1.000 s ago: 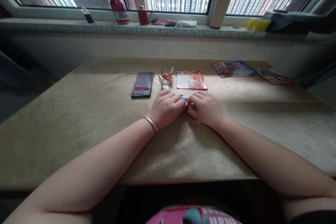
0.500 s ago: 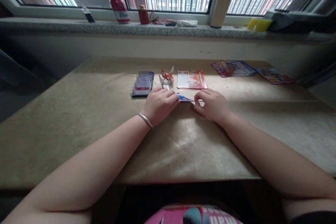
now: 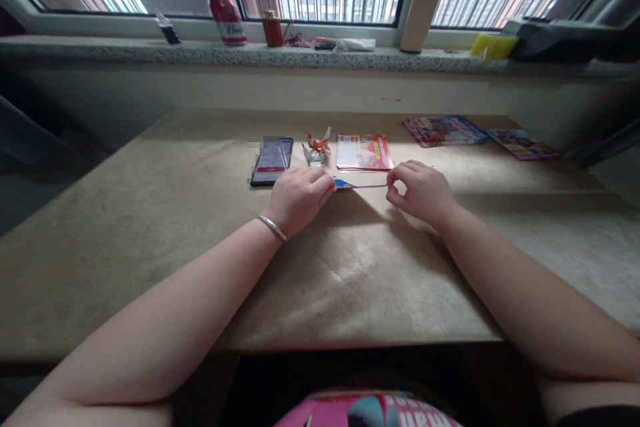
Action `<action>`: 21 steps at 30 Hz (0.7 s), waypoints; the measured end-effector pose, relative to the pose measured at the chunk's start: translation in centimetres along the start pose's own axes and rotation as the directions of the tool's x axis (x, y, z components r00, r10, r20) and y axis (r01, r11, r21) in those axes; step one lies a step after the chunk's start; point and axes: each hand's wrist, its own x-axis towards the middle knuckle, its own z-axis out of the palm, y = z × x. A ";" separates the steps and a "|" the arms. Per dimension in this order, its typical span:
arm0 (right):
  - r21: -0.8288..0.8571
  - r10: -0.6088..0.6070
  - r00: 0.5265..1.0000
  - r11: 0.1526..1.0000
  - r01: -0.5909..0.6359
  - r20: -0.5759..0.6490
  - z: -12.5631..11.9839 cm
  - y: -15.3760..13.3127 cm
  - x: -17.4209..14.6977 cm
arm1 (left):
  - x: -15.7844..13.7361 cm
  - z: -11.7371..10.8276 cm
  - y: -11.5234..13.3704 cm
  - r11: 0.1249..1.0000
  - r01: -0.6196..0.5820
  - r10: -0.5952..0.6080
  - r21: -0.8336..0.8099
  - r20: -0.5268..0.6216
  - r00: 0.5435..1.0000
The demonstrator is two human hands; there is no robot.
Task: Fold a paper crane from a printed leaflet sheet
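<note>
A thin folded paper (image 3: 345, 183), blue-printed at its left part and narrowing to a pale strip at the right, stretches between my hands just over the table. My left hand (image 3: 301, 195) is closed on its left end and hides much of it. At the other end, the thumb and forefinger of my right hand (image 3: 419, 190) pinch the tip. Behind my left hand stands a red and white folded paper figure (image 3: 318, 145). A phone (image 3: 273, 161) with a lit screen lies to its left, and a stack of orange-red printed sheets (image 3: 365, 151) to its right.
Colourful printed sheets (image 3: 445, 130) are fanned at the table's back right, with another small pile (image 3: 523, 144) beside them. On the stone windowsill (image 3: 300, 60) stand a red can (image 3: 227, 19), a red bottle (image 3: 273, 28), a brush (image 3: 163, 20) and a yellow block (image 3: 494, 47).
My right hand has moved right, and a longer pale strip of the paper now shows between the hands. My left hand has shifted slightly left, still gripping it.
</note>
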 end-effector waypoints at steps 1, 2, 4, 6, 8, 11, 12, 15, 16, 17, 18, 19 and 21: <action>-0.004 -0.001 1.000 1.000 0.001 -0.005 0.0 0.2 0.0 | 0.0 0.0 0.0 1.000 0.006 -0.006 0.004 0.004 1.000; -0.008 0.002 1.000 1.000 -0.002 -0.008 0.1 0.4 -0.1 | 0.0 0.0 0.0 1.000 0.015 -0.015 0.011 0.006 1.000; -0.004 0.032 0.999 0.999 -0.032 -0.018 0.3 0.7 -0.1 | 0.0 0.2 -0.2 0.999 0.040 -0.040 0.023 0.009 0.999; 0.031 0.081 0.996 0.996 -0.080 -0.045 0.4 0.8 -0.2 | 0.0 0.5 -0.4 0.998 0.054 -0.055 0.016 0.012 0.998; 0.089 0.096 0.992 0.992 -0.088 -0.086 0.5 0.6 -0.1 | -0.1 0.9 -0.6 0.999 0.038 -0.038 -0.016 0.007 0.999; 0.143 0.002 0.991 0.990 0.018 -0.135 0.5 -0.5 0.1 | 0.0 1.4 -0.6 0.998 -0.007 0.005 -0.062 -0.040 0.999; 0.144 -0.039 0.990 0.988 0.058 -0.135 0.5 -1.0 0.2 | 0.1 1.4 -0.5 0.997 -0.026 0.022 -0.075 -0.053 0.998; 0.146 -0.137 0.989 0.979 0.142 -0.048 0.3 -2.7 0.3 | 0.2 1.3 -0.1 0.992 -0.073 0.066 -0.104 -0.065 0.996; 0.143 -0.135 0.990 0.980 0.138 -0.033 0.3 -3.3 0.3 | 0.2 1.3 0.0 0.991 -0.078 0.072 -0.109 -0.064 0.995; 0.135 -0.124 0.992 0.983 0.127 -0.025 0.3 -3.8 0.4 | 0.2 1.2 0.2 0.990 -0.082 0.075 -0.111 -0.064 0.995; 0.122 -0.105 0.994 0.987 0.106 -0.018 0.3 -4.2 0.4 | 0.2 1.2 0.3 0.990 -0.086 0.079 -0.112 -0.064 0.995; 0.112 -0.089 0.996 0.990 0.091 -0.021 0.4 -4.6 0.4 | 0.2 1.2 0.5 0.989 -0.093 0.086 -0.112 -0.064 0.994; 0.108 -0.087 0.996 0.990 0.088 -0.013 0.5 -5.1 0.4 | 0.2 1.2 0.7 0.988 -0.109 0.102 -0.110 -0.068 0.992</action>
